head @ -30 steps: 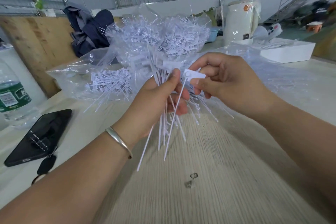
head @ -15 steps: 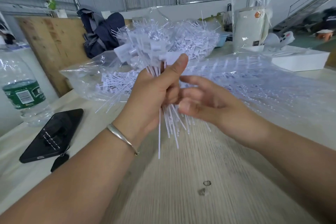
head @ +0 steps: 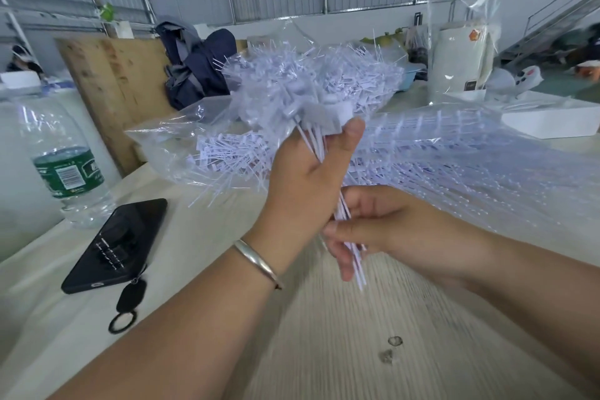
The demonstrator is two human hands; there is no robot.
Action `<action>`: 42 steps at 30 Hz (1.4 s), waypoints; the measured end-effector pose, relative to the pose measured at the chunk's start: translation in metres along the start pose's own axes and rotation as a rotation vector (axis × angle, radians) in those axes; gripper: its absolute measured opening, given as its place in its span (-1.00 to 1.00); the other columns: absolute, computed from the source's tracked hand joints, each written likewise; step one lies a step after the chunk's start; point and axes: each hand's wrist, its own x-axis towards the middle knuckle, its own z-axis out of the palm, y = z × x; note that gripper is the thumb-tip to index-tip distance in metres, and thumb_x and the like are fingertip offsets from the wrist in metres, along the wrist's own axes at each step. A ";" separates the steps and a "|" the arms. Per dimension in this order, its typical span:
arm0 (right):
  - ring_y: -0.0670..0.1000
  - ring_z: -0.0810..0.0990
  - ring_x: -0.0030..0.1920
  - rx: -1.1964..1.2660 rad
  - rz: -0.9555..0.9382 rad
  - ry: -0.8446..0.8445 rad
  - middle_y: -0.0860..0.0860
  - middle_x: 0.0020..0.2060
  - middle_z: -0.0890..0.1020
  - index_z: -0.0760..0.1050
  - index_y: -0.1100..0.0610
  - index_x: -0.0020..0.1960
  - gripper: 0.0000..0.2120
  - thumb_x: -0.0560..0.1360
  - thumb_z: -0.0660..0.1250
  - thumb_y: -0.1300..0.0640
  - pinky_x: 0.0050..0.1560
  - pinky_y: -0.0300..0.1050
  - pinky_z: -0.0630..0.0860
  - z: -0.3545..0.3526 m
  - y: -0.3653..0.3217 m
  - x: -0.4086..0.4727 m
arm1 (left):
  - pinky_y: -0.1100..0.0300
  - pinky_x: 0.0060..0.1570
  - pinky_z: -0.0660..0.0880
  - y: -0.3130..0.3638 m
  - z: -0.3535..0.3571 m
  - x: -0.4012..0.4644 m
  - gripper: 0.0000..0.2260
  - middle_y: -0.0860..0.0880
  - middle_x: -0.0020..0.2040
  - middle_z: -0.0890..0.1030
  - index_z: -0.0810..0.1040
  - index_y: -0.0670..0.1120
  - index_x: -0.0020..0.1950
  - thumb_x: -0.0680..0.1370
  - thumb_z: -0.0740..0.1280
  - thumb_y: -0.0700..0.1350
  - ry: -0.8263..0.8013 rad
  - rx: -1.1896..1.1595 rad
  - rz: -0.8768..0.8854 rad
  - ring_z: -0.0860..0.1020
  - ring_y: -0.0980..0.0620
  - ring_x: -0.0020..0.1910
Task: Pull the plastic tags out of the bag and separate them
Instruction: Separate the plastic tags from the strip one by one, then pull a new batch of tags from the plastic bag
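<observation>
Open surface near us, clutter behind and left

We see bare surface (head: 341, 334) below both hands; the bag (head: 181, 136) of tags blocks the far side, the phone (head: 117, 243) and water bottle (head: 65, 169) crowd the left, and a white tray (head: 552, 122) stands far right.

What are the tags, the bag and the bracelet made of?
Tags: thin white matte plastic by the look, with slim stems and flat heads. Bag: clear glossy film, wrinkled, with glare. Bracelet: apparently polished silver-coloured metal, a plain smooth band with a highlight, on the left hand's wrist.
</observation>
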 end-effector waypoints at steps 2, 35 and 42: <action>-0.01 0.37 -0.49 0.000 0.043 0.053 0.07 -0.46 0.42 0.42 0.21 -0.16 -0.83 0.60 0.21 0.19 -0.38 -0.22 0.30 0.000 -0.007 0.000 | 0.35 -0.34 0.39 -0.002 -0.003 0.003 -0.64 -0.24 -0.33 0.51 0.53 -0.23 -0.25 0.59 0.27 0.03 0.048 -0.039 -0.016 0.45 0.12 -0.38; 0.05 0.34 -0.38 -0.904 0.459 0.137 0.19 -0.21 0.44 0.42 0.28 -0.10 -0.83 0.61 0.10 0.33 -0.39 -0.16 0.30 0.020 -0.032 0.255 | 0.24 -0.44 0.25 -0.074 -0.046 0.035 -0.89 -0.03 -0.29 0.47 0.41 -0.11 -0.16 0.52 0.21 -0.29 0.658 -0.454 -0.734 0.32 0.04 -0.46; 0.20 0.48 0.25 -1.087 0.370 0.213 0.20 0.24 0.51 0.48 0.33 0.07 -0.83 0.53 0.17 0.35 0.09 -0.01 0.44 0.023 -0.008 0.258 | 0.19 -0.39 0.27 -0.075 -0.045 0.033 -0.87 -0.04 -0.31 0.48 0.42 -0.11 -0.22 0.48 0.23 -0.29 0.621 -0.440 -0.719 0.34 0.04 -0.48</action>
